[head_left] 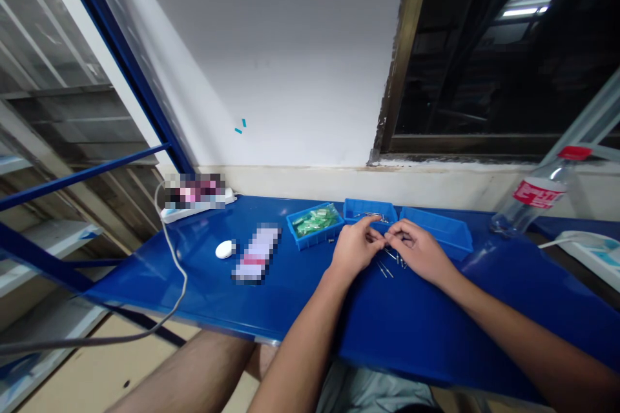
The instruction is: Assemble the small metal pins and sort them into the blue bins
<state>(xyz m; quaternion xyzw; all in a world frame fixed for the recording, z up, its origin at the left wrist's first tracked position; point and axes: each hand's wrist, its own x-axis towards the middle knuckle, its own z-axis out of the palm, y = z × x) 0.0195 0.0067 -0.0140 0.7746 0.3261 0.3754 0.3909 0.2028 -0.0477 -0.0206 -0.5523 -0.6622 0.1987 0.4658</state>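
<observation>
My left hand [356, 248] and my right hand [417, 250] meet fingertip to fingertip just above the blue table. Both are closed in a pinch, and whatever small piece lies between the fingers is too small to make out. Below them on the table are thin metal pins [385, 269] and a few short metal pieces [401, 262], partly covered by the right hand. Behind the left hand stands a blue bin [356, 204] with slim metal parts in it. Another blue bin [320, 239] to its left holds green plastic packets [314, 219]. A third blue bin [450, 232] sits behind the right hand.
On the left of the blue table [203, 290] lie a blurred phone-like object [259, 253] and a round white item [225, 250]. A power strip [198, 206] trails a grey cable [183, 271]. To the right stands a tilted-looking plastic bottle [535, 197] near another white strip [593, 251].
</observation>
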